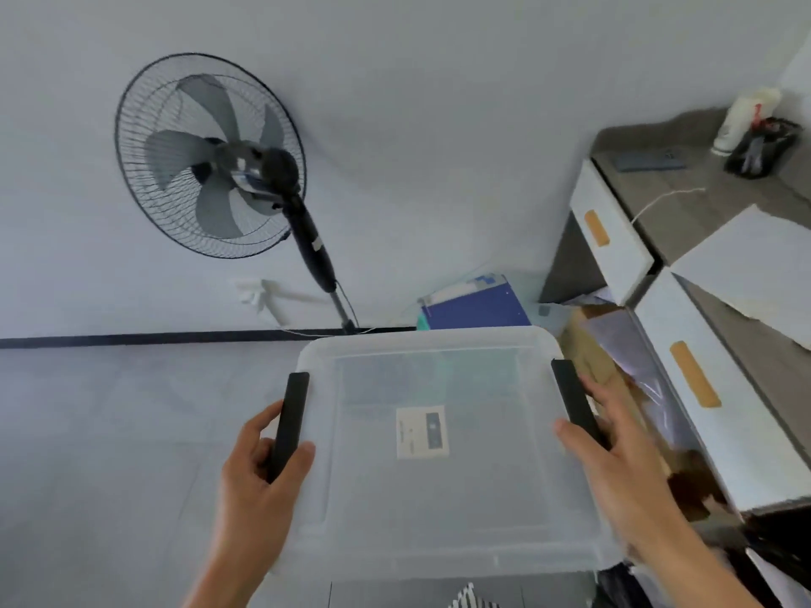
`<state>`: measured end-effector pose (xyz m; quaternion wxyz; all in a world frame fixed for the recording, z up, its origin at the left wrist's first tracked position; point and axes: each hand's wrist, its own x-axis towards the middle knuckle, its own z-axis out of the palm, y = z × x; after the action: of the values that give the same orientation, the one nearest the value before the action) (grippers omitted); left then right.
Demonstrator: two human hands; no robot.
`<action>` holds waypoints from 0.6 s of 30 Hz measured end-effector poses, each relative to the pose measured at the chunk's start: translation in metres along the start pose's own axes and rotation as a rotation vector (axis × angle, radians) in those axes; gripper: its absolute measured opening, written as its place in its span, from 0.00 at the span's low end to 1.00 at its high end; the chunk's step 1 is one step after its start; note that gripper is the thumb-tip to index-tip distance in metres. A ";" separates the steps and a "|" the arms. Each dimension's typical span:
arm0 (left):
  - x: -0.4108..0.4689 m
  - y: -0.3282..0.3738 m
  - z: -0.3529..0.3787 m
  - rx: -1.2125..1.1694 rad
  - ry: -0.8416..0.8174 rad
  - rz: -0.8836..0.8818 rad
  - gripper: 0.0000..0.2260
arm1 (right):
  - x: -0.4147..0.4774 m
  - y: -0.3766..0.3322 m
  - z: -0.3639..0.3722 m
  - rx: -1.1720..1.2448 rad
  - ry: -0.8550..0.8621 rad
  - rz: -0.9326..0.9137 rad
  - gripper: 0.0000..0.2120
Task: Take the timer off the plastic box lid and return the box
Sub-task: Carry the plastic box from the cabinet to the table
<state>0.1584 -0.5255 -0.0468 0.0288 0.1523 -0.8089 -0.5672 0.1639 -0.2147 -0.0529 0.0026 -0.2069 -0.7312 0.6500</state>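
A translucent plastic box (439,511) with a closed lid fills the lower middle of the head view, held up in front of me. Each short side carries a black clip handle. My left hand (259,476) is wrapped around the left black handle (289,423). My right hand (614,458) grips the right side at the other black handle (575,401), thumb on the lid. A small white label-like rectangle with a dark window (422,432) shows in the middle of the lid; I cannot tell whether it is the timer or a sticker.
A black standing fan (210,155) is by the wall at the left. A grey desk (702,204) with white drawers stands at the right, with a bottle (741,120) and pen holder (759,147) on it. Blue folders (478,305) and cardboard lie on the floor behind the box.
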 end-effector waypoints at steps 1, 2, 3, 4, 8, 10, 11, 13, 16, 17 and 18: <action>-0.002 -0.007 -0.021 -0.011 0.037 -0.022 0.19 | -0.002 -0.003 0.022 -0.016 -0.031 -0.007 0.21; -0.002 -0.015 -0.042 -0.019 0.080 -0.041 0.19 | -0.005 -0.007 0.045 -0.033 -0.064 -0.016 0.20; -0.002 -0.023 -0.063 -0.021 0.121 -0.060 0.19 | -0.008 -0.008 0.069 -0.053 -0.097 -0.023 0.19; -0.003 -0.033 -0.084 -0.020 0.162 -0.078 0.19 | -0.011 -0.010 0.093 -0.075 -0.133 -0.023 0.20; -0.009 -0.068 -0.157 -0.035 0.308 -0.157 0.19 | -0.022 -0.014 0.178 -0.162 -0.282 -0.014 0.22; -0.008 -0.078 -0.185 -0.061 0.361 -0.192 0.19 | -0.023 -0.022 0.215 -0.186 -0.332 -0.024 0.21; -0.006 -0.083 -0.196 -0.068 0.382 -0.207 0.19 | -0.021 -0.025 0.232 -0.206 -0.362 -0.030 0.21; 0.004 -0.094 -0.215 -0.085 0.417 -0.234 0.19 | -0.013 -0.031 0.267 -0.243 -0.424 -0.042 0.21; 0.026 -0.110 -0.239 -0.113 0.473 -0.280 0.19 | 0.007 -0.040 0.320 -0.269 -0.494 -0.068 0.21; 0.036 -0.116 -0.248 -0.119 0.501 -0.293 0.19 | 0.017 -0.041 0.341 -0.277 -0.521 -0.074 0.21; 0.047 -0.119 -0.255 -0.125 0.526 -0.305 0.19 | 0.025 -0.044 0.360 -0.280 -0.546 -0.078 0.20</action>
<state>0.1954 -0.8077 -0.0727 0.1610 0.4113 -0.7050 -0.5548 0.0300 -0.5524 -0.0739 -0.1973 0.0053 -0.7947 0.5741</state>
